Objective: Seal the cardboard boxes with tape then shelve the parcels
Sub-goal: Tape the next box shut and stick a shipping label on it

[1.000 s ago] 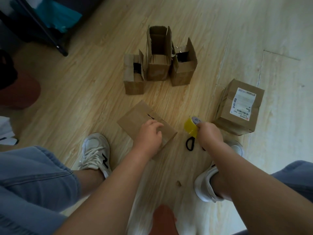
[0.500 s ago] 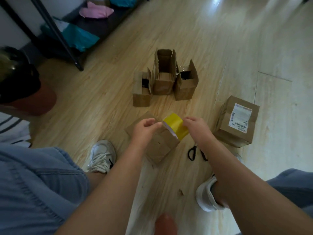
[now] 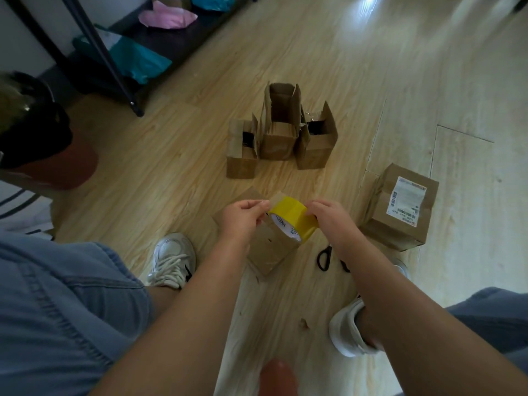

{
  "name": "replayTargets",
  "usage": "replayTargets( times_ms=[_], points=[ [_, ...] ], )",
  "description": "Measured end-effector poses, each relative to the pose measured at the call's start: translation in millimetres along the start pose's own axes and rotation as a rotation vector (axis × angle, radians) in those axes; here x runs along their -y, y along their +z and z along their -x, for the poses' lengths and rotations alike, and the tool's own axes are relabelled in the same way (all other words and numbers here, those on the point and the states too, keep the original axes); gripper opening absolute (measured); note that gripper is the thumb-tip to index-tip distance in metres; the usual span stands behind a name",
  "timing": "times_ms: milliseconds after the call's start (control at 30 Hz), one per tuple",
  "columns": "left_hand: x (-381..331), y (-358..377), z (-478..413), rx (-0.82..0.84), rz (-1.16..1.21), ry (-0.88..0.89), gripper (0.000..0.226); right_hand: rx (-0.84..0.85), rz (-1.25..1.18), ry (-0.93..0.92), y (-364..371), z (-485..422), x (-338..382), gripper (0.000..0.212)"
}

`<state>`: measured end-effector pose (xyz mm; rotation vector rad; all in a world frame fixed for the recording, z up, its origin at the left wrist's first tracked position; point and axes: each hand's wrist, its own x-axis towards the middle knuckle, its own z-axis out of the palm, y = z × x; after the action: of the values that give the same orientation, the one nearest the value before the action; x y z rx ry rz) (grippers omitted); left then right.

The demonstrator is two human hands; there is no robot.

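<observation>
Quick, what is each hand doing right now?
Left hand: closed, fingertips pinching the edge of the yellow tape roll.
Right hand: closed, gripping the other side of the same roll.

The right forearm (image 3: 371, 270) hides the scissors' (image 3: 323, 257) blades; the label's (image 3: 405, 202) print is unreadable.

One view only. Your head-worn wide-angle camera looks forward and steeply down at the floor (image 3: 171, 167), close above your left hand (image 3: 243, 220) and right hand (image 3: 333, 224); straight edges bow toward the frame's borders.
</observation>
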<state>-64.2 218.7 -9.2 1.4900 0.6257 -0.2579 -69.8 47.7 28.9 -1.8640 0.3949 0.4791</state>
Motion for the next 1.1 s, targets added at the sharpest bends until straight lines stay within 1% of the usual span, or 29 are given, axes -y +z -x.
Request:
replayTargets(
  times_ms=[67, 133, 233, 367, 467, 600, 700, 733, 800, 900, 933, 1000, 1033, 1067, 1100],
  points=[
    [0, -1, 0, -0.014, 0.01, -0.009, 0.005, 0.017, 0.001, 0.002, 1, 0, 1, 0.011],
    [0, -1, -3, -0.033, 0.017, -0.015, 0.007, 0.054, 0.027, 0.001, 4, 0, 1, 0.012],
    [-2, 0, -5, -0.055, -0.005, -0.015, 0.01, 0.115, 0.074, 0.002, 7, -2, -2, 0.033],
    [-6, 0, -5, -0.079, 0.003, -0.006, 0.01, 0.134, 0.149, -0.027, 8, -5, -3, 0.041],
    [-7, 1, -5, -0.117, 0.032, -0.022, 0.011, 0.137, 0.223, -0.037, 10, -7, -3, 0.038],
    [-8, 2, 1, -0.162, 0.028, 0.002, 0.012, 0.119, 0.249, -0.022, 13, -11, -4, 0.051],
    [-18, 0, 0, -0.195, 0.01, 0.043, 0.01, 0.065, 0.348, 0.003, 15, -11, -14, 0.053],
    [-21, 1, -1, -0.184, -0.021, 0.059, 0.009, 0.05, 0.335, 0.026, 14, -9, -17, 0.053],
    [-25, 0, -4, -0.168, -0.043, 0.069, 0.01, 0.076, 0.239, 0.079, 12, -4, -16, 0.053],
    [-26, -9, -10, -0.168, -0.009, 0.046, 0.012, 0.117, 0.099, 0.127, -2, 0, -11, 0.044],
    [-26, -13, -13, -0.164, -0.007, 0.036, 0.011, 0.14, 0.042, 0.134, -6, -1, -11, 0.049],
    [-26, -21, -16, -0.135, -0.012, 0.014, 0.008, 0.214, -0.039, 0.133, -12, -1, -10, 0.084],
    [-27, -22, -17, -0.115, -0.02, 0.003, 0.008, 0.226, -0.068, 0.121, -13, -1, -12, 0.097],
    [-28, -23, -15, -0.098, -0.03, -0.005, 0.01, 0.229, -0.082, 0.122, -13, -4, -16, 0.098],
    [-28, -23, -15, -0.091, -0.037, -0.004, 0.012, 0.236, -0.07, 0.132, -12, -5, -16, 0.087]
  ],
)
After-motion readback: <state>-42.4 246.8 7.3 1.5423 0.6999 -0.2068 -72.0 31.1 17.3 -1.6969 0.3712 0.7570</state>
